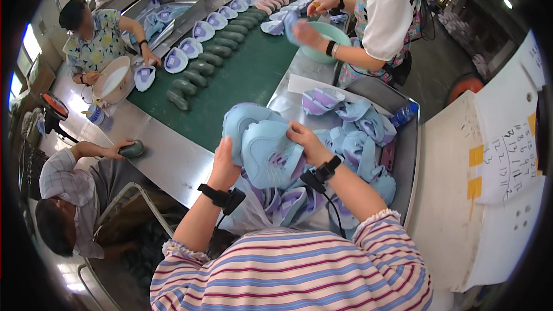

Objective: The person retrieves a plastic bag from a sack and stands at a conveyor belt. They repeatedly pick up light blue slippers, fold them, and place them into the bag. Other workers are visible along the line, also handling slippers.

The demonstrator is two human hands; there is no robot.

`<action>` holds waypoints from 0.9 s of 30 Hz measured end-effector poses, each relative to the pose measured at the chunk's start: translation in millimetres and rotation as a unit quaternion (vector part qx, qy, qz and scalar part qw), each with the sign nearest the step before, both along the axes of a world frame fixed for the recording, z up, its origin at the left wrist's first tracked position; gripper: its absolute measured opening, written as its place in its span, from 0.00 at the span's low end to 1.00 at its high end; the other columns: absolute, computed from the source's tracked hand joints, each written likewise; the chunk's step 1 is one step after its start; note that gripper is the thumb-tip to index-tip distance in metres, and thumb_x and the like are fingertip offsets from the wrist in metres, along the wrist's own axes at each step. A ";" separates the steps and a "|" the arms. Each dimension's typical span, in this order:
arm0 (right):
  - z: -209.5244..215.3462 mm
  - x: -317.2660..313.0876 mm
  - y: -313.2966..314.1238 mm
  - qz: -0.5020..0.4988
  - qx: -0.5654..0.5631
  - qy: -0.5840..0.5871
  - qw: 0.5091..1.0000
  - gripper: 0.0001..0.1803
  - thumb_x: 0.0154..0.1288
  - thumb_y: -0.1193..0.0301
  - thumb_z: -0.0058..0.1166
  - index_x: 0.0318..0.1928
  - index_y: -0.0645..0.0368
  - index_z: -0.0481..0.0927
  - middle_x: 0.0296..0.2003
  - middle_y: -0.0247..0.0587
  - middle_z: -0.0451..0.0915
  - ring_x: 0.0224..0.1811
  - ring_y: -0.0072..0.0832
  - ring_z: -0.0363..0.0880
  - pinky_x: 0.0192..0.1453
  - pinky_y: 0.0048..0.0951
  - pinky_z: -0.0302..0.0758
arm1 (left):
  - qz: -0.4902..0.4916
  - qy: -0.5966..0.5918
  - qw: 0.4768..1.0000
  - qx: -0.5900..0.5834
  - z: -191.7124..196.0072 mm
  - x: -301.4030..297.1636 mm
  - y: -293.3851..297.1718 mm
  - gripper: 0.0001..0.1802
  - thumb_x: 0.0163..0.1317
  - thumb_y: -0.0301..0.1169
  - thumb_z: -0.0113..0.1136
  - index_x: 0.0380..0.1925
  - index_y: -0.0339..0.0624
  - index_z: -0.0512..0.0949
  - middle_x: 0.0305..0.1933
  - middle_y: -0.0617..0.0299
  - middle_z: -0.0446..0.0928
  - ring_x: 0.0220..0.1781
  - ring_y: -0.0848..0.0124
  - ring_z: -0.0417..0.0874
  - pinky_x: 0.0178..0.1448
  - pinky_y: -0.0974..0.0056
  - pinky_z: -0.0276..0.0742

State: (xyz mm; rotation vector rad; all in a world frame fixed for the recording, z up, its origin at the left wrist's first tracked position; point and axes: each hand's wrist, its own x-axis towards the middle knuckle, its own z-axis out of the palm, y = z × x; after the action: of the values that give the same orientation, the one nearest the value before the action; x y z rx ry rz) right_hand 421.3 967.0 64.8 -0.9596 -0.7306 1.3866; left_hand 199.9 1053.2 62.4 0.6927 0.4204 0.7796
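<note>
Two light blue shoe uppers (273, 150) are held up before me, one overlapping the other, with purple lining at their openings. My left hand (226, 164) grips them at the left edge, its fingers partly hidden behind the material. The upper right edge is pinched by my right hand (308, 144), thumb in front. Below and to the right, a metal tray (412, 161) holds a pile of similar blue and purple uppers (363, 138).
A green conveyor belt (262, 63) carries rows of dark green shoe lasts (201, 68) and pale uppers (176, 59). Co-workers sit or stand on both sides; one holds a last (132, 149). A blue bottle (404, 114) lies at the tray's edge. A pale board (455, 184) stands at right.
</note>
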 end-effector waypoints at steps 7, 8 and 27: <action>14.2 10.6 -28.4 -0.046 0.017 0.010 0.999 0.15 0.63 0.66 0.55 0.47 0.57 0.70 0.35 0.31 0.76 0.35 0.19 0.75 0.41 0.21 0.73 | -0.026 0.152 0.945 0.288 3.6 13.7 -9.9 0.24 0.65 0.27 0.48 0.61 0.36 0.61 0.60 0.56 0.68 0.62 0.63 0.68 0.64 0.63 0.61; 14.6 9.8 -32.0 -0.061 0.044 -0.030 0.997 0.18 0.62 0.65 0.57 0.48 0.56 0.69 0.37 0.32 0.76 0.37 0.20 0.75 0.42 0.22 0.73 | -0.010 0.205 0.922 0.329 10.0 16.0 -10.5 0.29 0.58 0.18 0.52 0.61 0.35 0.61 0.61 0.54 0.68 0.64 0.61 0.66 0.64 0.63 0.61; -24.0 100.8 -119.8 -0.148 0.165 0.210 0.952 0.27 0.63 0.63 0.52 0.56 0.68 0.66 0.42 0.45 0.75 0.37 0.30 0.74 0.38 0.26 0.73 | 0.204 0.211 0.503 0.813 99.8 15.0 88.9 0.08 0.29 0.21 0.63 0.12 0.49 0.79 0.54 0.60 0.74 0.61 0.55 0.66 0.60 0.59 0.64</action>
State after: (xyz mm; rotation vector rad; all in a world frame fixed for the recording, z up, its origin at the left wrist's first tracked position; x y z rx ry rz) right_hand 522.0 847.2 40.8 -0.4637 -0.4518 1.1064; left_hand 214.9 1142.1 162.3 2.7255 0.1398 1.3814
